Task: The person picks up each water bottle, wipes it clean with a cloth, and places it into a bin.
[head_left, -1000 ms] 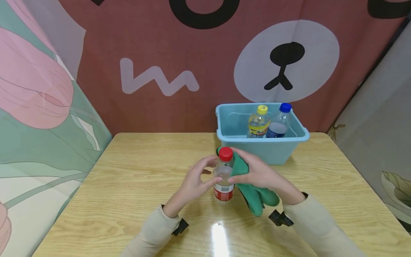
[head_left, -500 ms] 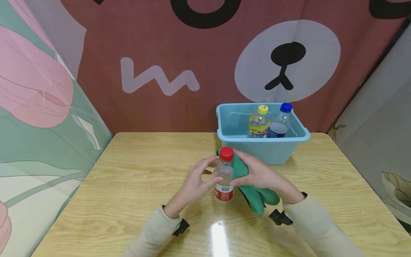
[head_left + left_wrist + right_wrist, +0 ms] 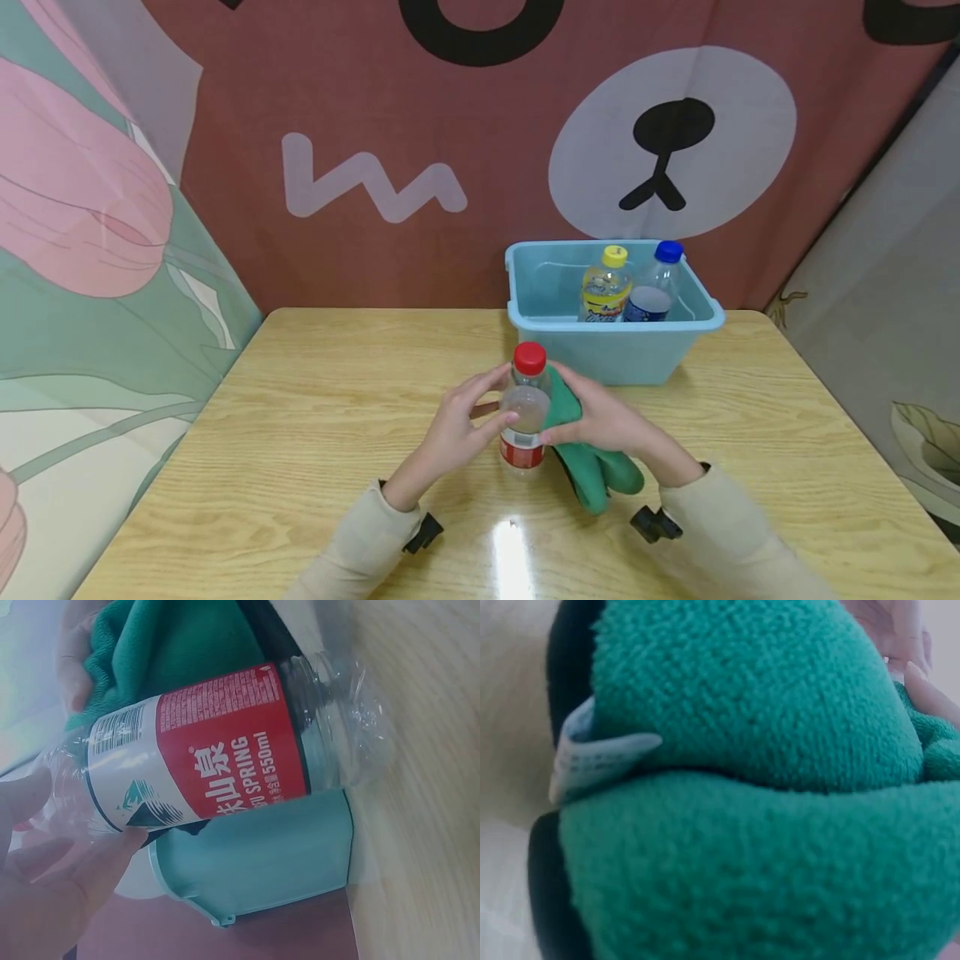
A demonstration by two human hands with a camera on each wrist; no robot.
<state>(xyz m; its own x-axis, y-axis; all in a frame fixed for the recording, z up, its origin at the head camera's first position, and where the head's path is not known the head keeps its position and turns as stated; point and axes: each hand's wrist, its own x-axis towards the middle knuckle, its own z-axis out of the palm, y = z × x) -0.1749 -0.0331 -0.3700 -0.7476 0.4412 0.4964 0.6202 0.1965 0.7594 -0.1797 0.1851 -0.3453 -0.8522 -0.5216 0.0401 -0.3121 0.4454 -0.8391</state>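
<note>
A clear plastic bottle [image 3: 527, 408] with a red cap [image 3: 530, 359] and a red-and-white label stands upright at the middle of the table, its base close over the wood. My left hand [image 3: 462, 425] grips its upper part from the left, thumb in front. On the bottle's right side, my right hand [image 3: 600, 417] holds a bunched green fleecy cloth [image 3: 581, 458] against it, thumb near the label. The right wrist view is mostly filled by the cloth [image 3: 765, 847], with dark edging and a white tag [image 3: 600, 757].
Behind the hands a light blue plastic bin [image 3: 600, 354] sits at the table's back right. Inside it stand a yellow-capped bottle [image 3: 604, 292] and a blue-capped bottle [image 3: 656, 287]. A brown printed curtain [image 3: 375, 258] hangs along the back edge of the wooden table [image 3: 300, 400].
My right hand and the green cloth have slid slightly down along the bottle, toward me. The left hand and the bottle have stayed nearly in place.
</note>
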